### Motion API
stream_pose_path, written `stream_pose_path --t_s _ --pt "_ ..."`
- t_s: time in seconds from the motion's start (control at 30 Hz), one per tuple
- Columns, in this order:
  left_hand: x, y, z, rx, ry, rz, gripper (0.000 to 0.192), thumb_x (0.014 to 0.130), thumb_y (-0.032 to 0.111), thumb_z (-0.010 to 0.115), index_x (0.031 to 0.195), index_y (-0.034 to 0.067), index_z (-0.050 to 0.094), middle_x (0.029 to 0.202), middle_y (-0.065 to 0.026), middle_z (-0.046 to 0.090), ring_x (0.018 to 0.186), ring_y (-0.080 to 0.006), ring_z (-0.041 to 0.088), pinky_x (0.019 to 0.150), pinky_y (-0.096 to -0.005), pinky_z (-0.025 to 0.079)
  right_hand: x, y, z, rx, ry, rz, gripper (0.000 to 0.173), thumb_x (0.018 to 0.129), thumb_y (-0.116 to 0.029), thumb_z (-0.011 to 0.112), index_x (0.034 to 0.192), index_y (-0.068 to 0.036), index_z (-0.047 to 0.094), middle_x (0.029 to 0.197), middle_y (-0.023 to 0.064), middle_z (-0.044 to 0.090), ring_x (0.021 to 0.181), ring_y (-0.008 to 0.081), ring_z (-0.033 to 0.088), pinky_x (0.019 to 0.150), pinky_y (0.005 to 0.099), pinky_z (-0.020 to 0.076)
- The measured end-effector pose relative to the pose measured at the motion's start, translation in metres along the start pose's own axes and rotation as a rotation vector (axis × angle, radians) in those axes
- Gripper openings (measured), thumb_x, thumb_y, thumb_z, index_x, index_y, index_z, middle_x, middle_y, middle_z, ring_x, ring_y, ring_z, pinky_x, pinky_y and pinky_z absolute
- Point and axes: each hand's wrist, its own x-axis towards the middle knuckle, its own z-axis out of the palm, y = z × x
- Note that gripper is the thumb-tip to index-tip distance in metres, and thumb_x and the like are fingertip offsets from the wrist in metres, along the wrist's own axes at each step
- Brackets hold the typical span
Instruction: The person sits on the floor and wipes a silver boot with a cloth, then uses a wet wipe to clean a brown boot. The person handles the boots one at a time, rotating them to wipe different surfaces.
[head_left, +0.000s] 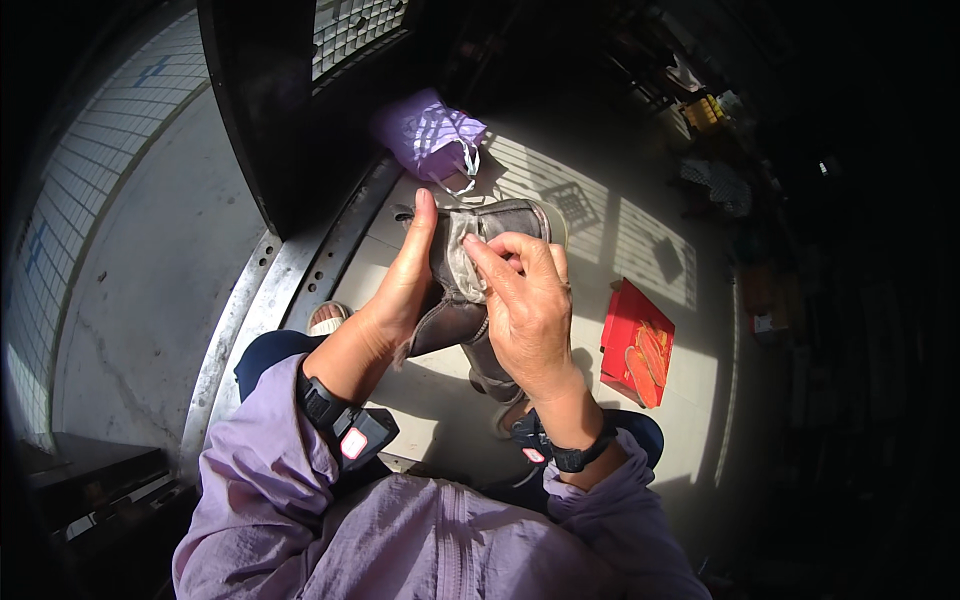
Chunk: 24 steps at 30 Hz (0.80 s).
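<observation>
A worn dark shoe (514, 218) is held up in front of me, its pale sole edge towards the upper right. My left hand (409, 281) grips the shoe from the left, the thumb pointing up along its side. With thumb and forefinger, my right hand (529, 300) pinches a pale, wrinkled piece of cloth or lining (465, 259) lying across the shoe. A lace hangs by the shoe's lower left. Below my hands, near the floor, a second dark shoe (491, 367) shows partly, mostly hidden behind my right hand.
A purple plastic bag (431, 139) stands on the tiled floor beyond the shoe, near a dark door (255, 112). To the right lies a red box (615, 330) with orange insole-like pieces (649, 360) on it. A metal door track (292, 292) runs along the left.
</observation>
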Motion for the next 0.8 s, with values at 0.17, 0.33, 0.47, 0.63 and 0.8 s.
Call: stream_pose_path --t_s 0.17,0.33,0.47,0.63,0.8 --pt "-0.001 -0.001 0.0 0.066 -0.013 0.025 0.091 0.095 0.079 0.023 0.133 0.004 0.055 0.122 -0.0118 0.064 0.111 -0.0212 0.064 0.096 -0.0349 0.054 0.006 -0.013 0.001 0.099 0.039 -0.155 0.037 0.077 -0.002 0.079 0.113 -0.008 0.074 0.098 0.0073 0.061 0.085 0.0234 0.056 0.073 0.0336 0.0499" --pt "0.0 -0.007 -0.003 0.045 -0.089 -0.06 0.088 0.096 0.078 0.025 0.131 0.004 0.055 0.122 -0.0108 0.062 0.113 -0.0202 0.062 0.097 -0.0356 0.052 0.034 -0.002 -0.012 -0.116 0.245 0.127 0.021 0.081 0.003 0.072 0.1 -0.006 0.073 0.091 0.0086 0.061 0.085 0.0263 0.058 0.072 0.035 0.0492" --pt "0.002 -0.011 -0.003 0.161 0.049 -0.007 0.086 0.096 0.077 0.026 0.128 0.003 0.057 0.119 -0.0112 0.063 0.105 -0.0201 0.065 0.088 -0.0334 0.055 0.022 -0.013 0.006 0.08 0.156 -0.221 0.026 0.076 0.002 0.077 0.1 -0.007 0.073 0.089 0.0078 0.06 0.084 0.0247 0.057 0.074 0.0363 0.048" --pt "0.005 -0.007 -0.002 -0.1 -0.085 0.007 0.089 0.096 0.075 0.031 0.138 -0.001 0.05 0.128 -0.0168 0.062 0.114 -0.0268 0.065 0.097 -0.0391 0.055 0.008 0.051 -0.011 -0.207 0.211 0.126 0.018 0.084 0.001 0.072 0.1 -0.006 0.075 0.094 0.0068 0.06 0.084 0.0216 0.057 0.076 0.0317 0.0472" --pt "0.009 0.004 -0.012 -0.41 -0.041 -0.01 0.086 0.095 0.072 0.042 0.135 -0.003 0.054 0.133 -0.0209 0.06 0.12 -0.0333 0.06 0.106 -0.0475 0.046 -0.048 0.103 -0.047 0.886 0.25 0.662 0.023 0.103 -0.006 0.052 0.124 0.001 0.06 0.117 0.0085 0.066 0.104 0.0133 0.063 0.09 0.0264 0.0505"
